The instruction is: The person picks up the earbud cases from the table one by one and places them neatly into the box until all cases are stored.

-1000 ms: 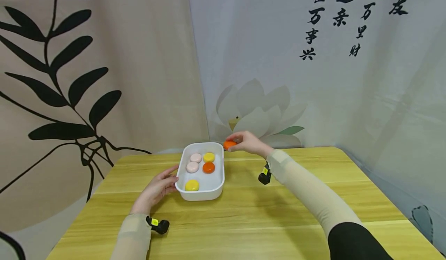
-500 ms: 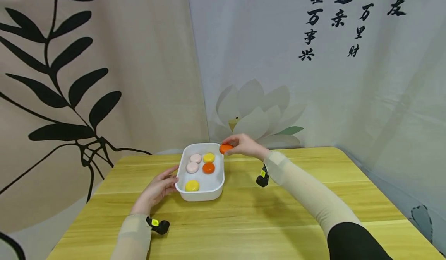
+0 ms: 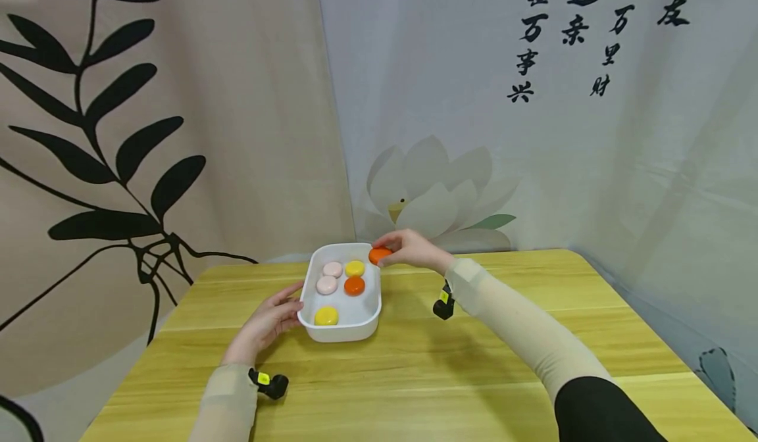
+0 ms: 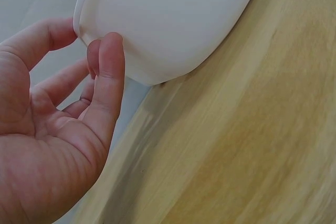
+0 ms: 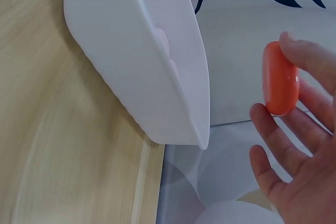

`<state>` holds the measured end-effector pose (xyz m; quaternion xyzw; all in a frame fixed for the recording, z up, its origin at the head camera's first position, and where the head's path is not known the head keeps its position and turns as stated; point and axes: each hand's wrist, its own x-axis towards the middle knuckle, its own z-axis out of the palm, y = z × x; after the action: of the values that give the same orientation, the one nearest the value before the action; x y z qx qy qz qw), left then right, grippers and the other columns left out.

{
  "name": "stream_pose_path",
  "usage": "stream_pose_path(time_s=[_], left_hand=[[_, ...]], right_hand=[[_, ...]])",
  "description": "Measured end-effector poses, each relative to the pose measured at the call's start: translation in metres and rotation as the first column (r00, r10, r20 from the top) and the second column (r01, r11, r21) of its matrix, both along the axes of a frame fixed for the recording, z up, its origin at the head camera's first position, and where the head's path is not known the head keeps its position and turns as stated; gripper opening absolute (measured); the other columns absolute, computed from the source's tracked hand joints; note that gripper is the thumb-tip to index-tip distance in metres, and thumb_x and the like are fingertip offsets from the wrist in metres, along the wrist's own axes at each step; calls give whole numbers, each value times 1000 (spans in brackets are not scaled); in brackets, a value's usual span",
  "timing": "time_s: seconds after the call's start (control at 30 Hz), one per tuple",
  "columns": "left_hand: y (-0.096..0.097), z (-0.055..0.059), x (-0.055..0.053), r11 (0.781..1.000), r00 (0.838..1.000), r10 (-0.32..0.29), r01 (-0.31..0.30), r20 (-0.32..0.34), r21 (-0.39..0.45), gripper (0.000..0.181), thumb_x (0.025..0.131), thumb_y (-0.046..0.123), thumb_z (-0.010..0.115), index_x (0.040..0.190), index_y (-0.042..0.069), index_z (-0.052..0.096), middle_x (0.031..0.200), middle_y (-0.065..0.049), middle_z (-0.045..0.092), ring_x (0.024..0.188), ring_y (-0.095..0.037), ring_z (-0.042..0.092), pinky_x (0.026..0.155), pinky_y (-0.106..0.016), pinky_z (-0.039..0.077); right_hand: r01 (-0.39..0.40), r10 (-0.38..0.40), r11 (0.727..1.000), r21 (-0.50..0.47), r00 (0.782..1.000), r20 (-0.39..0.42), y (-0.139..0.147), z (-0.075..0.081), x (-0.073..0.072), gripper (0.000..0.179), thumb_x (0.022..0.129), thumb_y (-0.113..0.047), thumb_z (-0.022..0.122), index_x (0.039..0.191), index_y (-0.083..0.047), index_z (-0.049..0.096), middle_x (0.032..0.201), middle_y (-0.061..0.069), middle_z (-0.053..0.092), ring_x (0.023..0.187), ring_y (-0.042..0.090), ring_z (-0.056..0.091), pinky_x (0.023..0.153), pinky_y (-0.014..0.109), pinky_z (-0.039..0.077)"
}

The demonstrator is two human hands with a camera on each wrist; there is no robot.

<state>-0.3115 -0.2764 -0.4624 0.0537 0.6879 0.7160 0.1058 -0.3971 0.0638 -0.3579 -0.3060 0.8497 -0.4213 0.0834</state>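
A white rectangular tub (image 3: pixel 339 333) with rounded corners stands at the table's far side. Inside lie two pale pink discs (image 3: pixel 326 285), two yellow discs (image 3: pixel 326 315) and one orange disc (image 3: pixel 354 285), all rounded. At the tub's left wall, my left hand (image 3: pixel 274 317) rests its thumb and a fingertip against the outside; the left wrist view shows the fingers (image 4: pixel 107 85) fairly straight. My right hand (image 3: pixel 417 250) pinches another orange disc (image 5: pixel 281 80), thick and glossy, by the tub's far right corner. The right wrist view shows it on edge between thumb and fingers, apart from the tub.
The tub stands on a wooden table (image 3: pixel 379 389), near its back edge. Behind hangs a curtain (image 3: pixel 266 133) printed with dark leaves, a lotus and characters. Each wrist wears a small black camera (image 3: pixel 269 385).
My right hand has moved slightly left and a little down with the orange disc, from beside the tub to its far right rim. The left hand and tub have stayed put.
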Motion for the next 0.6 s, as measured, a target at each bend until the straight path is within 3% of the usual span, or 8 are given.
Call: stream_pose_path(time_s=[0.6], left_hand=[[-2, 1, 1, 1000, 1000, -3, 3, -1, 2, 65, 96, 7, 57, 153, 4, 25, 107, -15, 57, 83, -18, 61, 79, -31, 55]], right_hand=[[-27, 26, 997, 75, 1000, 8, -15, -6, 3, 41, 81, -19, 80, 119, -12, 69, 115, 0, 67, 98, 16, 62, 87, 29, 51]])
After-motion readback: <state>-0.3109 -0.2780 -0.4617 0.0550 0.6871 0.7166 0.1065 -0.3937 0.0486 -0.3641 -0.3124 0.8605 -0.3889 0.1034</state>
